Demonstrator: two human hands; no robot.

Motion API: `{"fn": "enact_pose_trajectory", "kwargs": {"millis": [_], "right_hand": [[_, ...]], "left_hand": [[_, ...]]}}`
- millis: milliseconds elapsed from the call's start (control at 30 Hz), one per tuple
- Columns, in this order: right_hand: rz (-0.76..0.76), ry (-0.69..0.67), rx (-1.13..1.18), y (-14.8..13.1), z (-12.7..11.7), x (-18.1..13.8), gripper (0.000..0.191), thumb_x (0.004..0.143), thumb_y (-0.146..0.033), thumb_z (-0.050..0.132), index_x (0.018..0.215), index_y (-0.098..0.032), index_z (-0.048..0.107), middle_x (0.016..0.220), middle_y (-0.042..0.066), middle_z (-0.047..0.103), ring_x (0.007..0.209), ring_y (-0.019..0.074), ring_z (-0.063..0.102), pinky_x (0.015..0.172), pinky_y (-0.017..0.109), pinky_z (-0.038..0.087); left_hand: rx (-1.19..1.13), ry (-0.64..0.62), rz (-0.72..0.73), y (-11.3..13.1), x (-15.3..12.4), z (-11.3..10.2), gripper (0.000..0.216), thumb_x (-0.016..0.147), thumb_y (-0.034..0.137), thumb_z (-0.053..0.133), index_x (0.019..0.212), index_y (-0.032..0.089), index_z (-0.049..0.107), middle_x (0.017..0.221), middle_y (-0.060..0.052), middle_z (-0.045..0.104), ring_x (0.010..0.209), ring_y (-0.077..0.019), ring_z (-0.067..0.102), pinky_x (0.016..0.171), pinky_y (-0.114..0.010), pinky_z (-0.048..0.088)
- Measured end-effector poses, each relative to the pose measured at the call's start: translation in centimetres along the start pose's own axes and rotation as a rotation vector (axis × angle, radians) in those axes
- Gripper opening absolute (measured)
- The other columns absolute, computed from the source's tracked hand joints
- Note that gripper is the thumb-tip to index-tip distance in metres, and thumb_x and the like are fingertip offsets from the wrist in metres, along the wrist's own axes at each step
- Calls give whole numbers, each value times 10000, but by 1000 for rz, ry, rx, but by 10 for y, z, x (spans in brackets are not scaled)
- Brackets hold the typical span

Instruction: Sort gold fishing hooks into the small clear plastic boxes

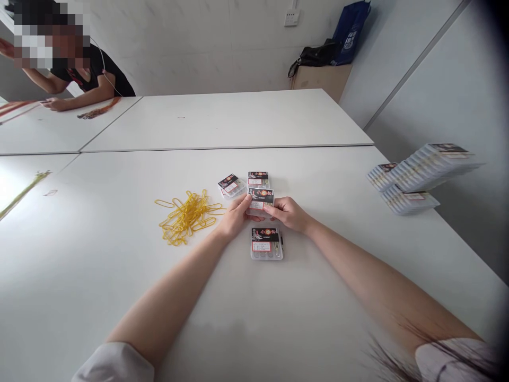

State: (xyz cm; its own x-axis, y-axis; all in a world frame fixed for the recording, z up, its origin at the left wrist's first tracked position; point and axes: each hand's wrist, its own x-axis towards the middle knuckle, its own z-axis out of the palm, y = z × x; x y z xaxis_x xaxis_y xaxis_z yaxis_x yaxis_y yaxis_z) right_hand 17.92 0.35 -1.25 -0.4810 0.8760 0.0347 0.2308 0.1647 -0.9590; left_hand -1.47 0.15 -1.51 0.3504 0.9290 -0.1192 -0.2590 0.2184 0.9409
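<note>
Both my hands hold one small clear plastic box with a black and red label (pixel 261 199) above the white table (pixel 278 318). My left hand (pixel 234 216) grips its left side, my right hand (pixel 287 213) its right side. A like box (pixel 266 243) lies flat just in front of my hands. Two more boxes lie behind: one (pixel 230 185) turned at an angle to the left, one (pixel 258 179) straight. A loose heap of yellow rubber bands (pixel 186 216) lies left of my left hand.
Stacks of several more boxes (pixel 417 172) sit at the table's right edge. Another person (pixel 85 79) leans over the far left table with orange bands. A cardboard box with bags (pixel 322 74) stands by the back wall.
</note>
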Motion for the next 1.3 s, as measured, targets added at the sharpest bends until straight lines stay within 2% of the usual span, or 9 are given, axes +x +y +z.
{"fn": "enact_pose_trajectory", "kwargs": {"millis": [167, 367, 533, 700, 867, 967, 1033, 1300], "right_hand": [[11, -9, 126, -4, 1, -1, 422, 924, -538, 570, 884, -143, 713, 769, 50, 702, 704, 180, 617, 657, 292, 469], [79, -13, 193, -10, 1, -3, 515, 932, -625, 525, 823, -161, 718, 785, 69, 740, 763, 229, 680, 717, 330, 523], [44, 2, 228, -8, 1, -2, 645, 945, -706, 403, 857, -165, 741, 850, 82, 768, 828, 255, 697, 781, 361, 540], [30, -45, 304, 5, 1, 2, 742, 966, -733, 272, 901, -161, 741, 861, 91, 760, 814, 242, 690, 760, 349, 532], [34, 77, 154, 2, 0, 1, 650, 949, -720, 403, 738, -162, 662, 685, 59, 645, 650, 173, 579, 666, 307, 488], [36, 50, 143, -3, -1, 0, 593, 942, -693, 458, 782, -156, 654, 752, 65, 656, 681, 171, 578, 669, 305, 488], [30, 43, 142, -4, -1, 0, 585, 943, -687, 457, 802, -153, 652, 783, 69, 662, 689, 169, 577, 665, 305, 487], [22, 60, 104, -3, -1, 1, 586, 930, -703, 470, 723, -171, 602, 646, 26, 576, 646, 163, 564, 664, 303, 473]], "left_hand": [[20, -82, -26, 4, -3, 2, 547, 776, 643, 721, 977, 137, 679, 821, -68, 735, 680, -178, 682, 629, -286, 544], [66, -96, -46, 6, -5, 4, 598, 751, 669, 730, 1025, 140, 678, 861, -60, 731, 745, -189, 685, 644, -290, 546], [66, -98, -50, 5, -4, 3, 588, 753, 664, 732, 1025, 144, 685, 860, -63, 734, 750, -192, 683, 646, -290, 535], [42, -86, -32, 7, -3, 5, 563, 778, 650, 717, 1002, 134, 688, 820, -65, 731, 695, -169, 657, 635, -282, 516], [22, -62, 24, 9, -5, 4, 427, 779, 493, 791, 1009, 154, 670, 903, -51, 742, 797, -148, 666, 727, -255, 520], [45, -64, 49, 7, -5, 3, 398, 755, 396, 833, 1033, 164, 668, 940, -39, 740, 833, -141, 667, 752, -246, 514], [61, -65, 62, 6, -4, 2, 408, 753, 386, 837, 1051, 163, 669, 941, -40, 738, 832, -142, 667, 749, -248, 512], [69, -70, 59, 7, -4, 3, 384, 772, 389, 814, 1053, 169, 672, 951, -39, 737, 854, -150, 664, 767, -260, 501]]}}
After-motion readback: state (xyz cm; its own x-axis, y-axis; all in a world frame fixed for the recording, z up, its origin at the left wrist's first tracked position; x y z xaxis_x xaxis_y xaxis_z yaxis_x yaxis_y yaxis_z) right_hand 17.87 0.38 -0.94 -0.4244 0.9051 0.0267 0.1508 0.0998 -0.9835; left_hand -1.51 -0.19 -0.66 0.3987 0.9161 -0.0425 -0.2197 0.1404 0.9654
